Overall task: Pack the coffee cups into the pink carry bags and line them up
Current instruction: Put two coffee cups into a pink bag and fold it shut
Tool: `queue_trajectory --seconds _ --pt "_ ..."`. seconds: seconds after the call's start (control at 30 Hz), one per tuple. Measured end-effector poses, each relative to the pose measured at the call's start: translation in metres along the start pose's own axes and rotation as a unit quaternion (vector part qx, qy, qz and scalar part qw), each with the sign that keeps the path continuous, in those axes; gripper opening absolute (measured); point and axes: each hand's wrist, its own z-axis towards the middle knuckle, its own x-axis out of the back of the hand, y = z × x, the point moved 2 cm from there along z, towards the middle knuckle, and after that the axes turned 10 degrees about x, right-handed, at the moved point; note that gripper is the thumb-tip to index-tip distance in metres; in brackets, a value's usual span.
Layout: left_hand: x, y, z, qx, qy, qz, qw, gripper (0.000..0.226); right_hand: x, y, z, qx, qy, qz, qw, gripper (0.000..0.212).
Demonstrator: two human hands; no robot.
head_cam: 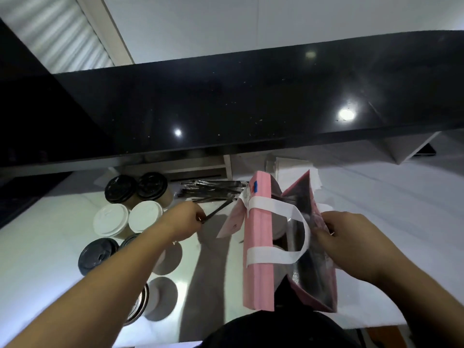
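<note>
Your right grip (351, 244) pinches the rim of the pink bag (258, 247) standing near the desk's (376, 209) front edge, your left grip (185, 219) pinches a thin stick (218, 210); the bag looks light and floppy, the cups (130, 217) crushable, so take them by the sides, and no writing is readable.

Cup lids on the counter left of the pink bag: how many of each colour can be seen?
Black lids: 4 — two at the back, one near the left forearm, one partly hidden behind that forearm.
White lids: 2.
Total: 6.
</note>
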Motion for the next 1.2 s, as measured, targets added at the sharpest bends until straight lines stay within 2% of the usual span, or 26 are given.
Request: queue_trajectory --seconds 0.2,0.43,0.5,0.6,0.7,0.77,0.83,1.0,1.2 --pt "0.03 -0.006 -0.042 0.034 -0.055 -0.068 0.996 0.01 0.001 0.003 0.001 0.009 0.013 -0.012 1.0 0.04" --pt "0.067 -0.005 -0.095 0.042 -0.075 -0.068 0.994 0.033 0.004 0.003 0.003 0.014 0.003 -0.007 1.0 0.034" --pt "0.077 0.002 -0.108 0.041 -0.075 -0.114 0.99 0.029 0.005 0.004 0.002 0.017 0.007 -0.001 1.0 0.033" --pt "0.092 0.022 -0.127 0.031 -0.036 -0.229 0.972 0.015 0.004 0.006 0.001 0.019 0.024 -0.003 1.0 0.035" --pt "0.104 0.059 -0.144 -0.019 -0.08 -0.326 0.942 0.008 0.005 0.008 0.0 0.016 0.033 0.003 0.999 0.039" --pt "0.107 0.089 -0.153 -0.066 -0.12 -0.315 0.939 0.006 0.005 0.009 0.0 0.014 0.038 0.008 0.999 0.041" --pt "0.108 0.116 -0.157 -0.089 -0.139 -0.252 0.954 0.005 0.005 0.01 -0.001 0.011 0.04 0.016 0.999 0.04" --pt "0.101 0.165 -0.15 -0.092 -0.139 -0.14 0.976 0.009 0.006 0.014 -0.005 0.001 0.035 0.036 0.999 0.039" --pt "0.079 0.202 -0.14 -0.084 -0.129 -0.145 0.977 0.013 0.007 0.015 -0.009 -0.001 0.034 0.049 0.998 0.039"
